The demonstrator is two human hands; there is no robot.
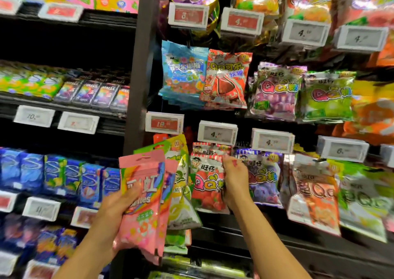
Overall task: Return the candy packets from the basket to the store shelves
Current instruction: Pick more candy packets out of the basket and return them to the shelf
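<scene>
The left hand grips a fan of pink and green candy packets not yet shelved, while the right hand's fingers seem clamped on a red packet at its peg; basket unseen.

The scene is brightly and evenly lit from overhead store lighting, which puts white glare on the glossy hanging packets and on the price tags, while the recesses beneath the shelves fall into deep black shadow. Motion blur smears nearly everything, worst at the left and right edges, so that most print on the tags is unreadable, and blocky compression artefacts roughen outlines. The wide-angle lens bends the dark upright post and tilts the shelf lines toward the corners.
</scene>
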